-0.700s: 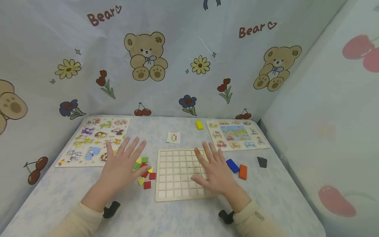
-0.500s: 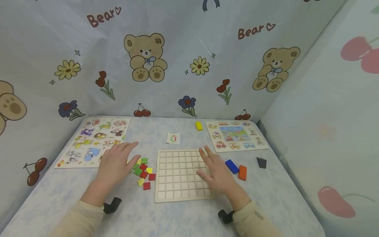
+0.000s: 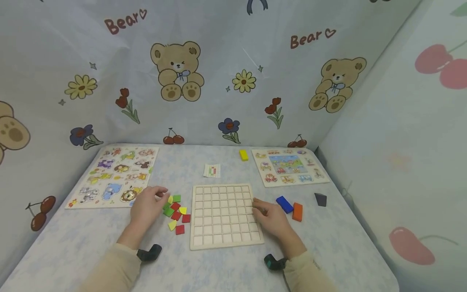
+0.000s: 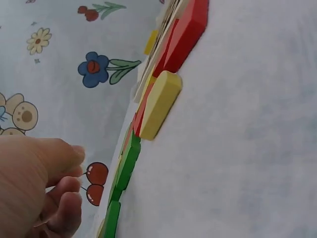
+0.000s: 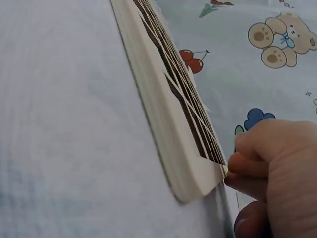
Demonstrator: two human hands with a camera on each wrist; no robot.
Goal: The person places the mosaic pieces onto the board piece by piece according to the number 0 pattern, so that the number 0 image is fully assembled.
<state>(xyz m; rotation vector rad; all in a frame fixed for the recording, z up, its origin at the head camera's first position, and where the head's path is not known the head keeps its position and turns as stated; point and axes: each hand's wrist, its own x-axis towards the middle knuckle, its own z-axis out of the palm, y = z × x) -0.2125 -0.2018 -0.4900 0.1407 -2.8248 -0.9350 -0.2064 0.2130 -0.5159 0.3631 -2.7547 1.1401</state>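
A pale wooden grid board (image 3: 226,216) lies flat in the middle of the table. At its right edge my right hand (image 3: 271,217) holds it with thumb and bent fingers; in the right wrist view the fingertips meet the rim of the board (image 5: 163,124). My left hand (image 3: 146,205) hovers just left of a loose cluster of flat pieces, its fingers loosely curled with nothing visible between them. Among these are a green square (image 3: 168,212), a red square (image 3: 180,230) and a yellow rounded piece (image 4: 161,104).
An animal picture board (image 3: 116,178) lies at the left back, a vehicle picture board (image 3: 288,165) at the right back. Behind the grid stands a small printed card (image 3: 212,170) and a yellow block (image 3: 243,155). Blue (image 3: 284,205), orange (image 3: 297,211) and dark (image 3: 320,199) blocks lie to the right.
Both hands, spread over the table earlier, have come down with fingers bending. The left has drawn in beside the coloured pieces; the right has moved off the grid's surface to its right edge.
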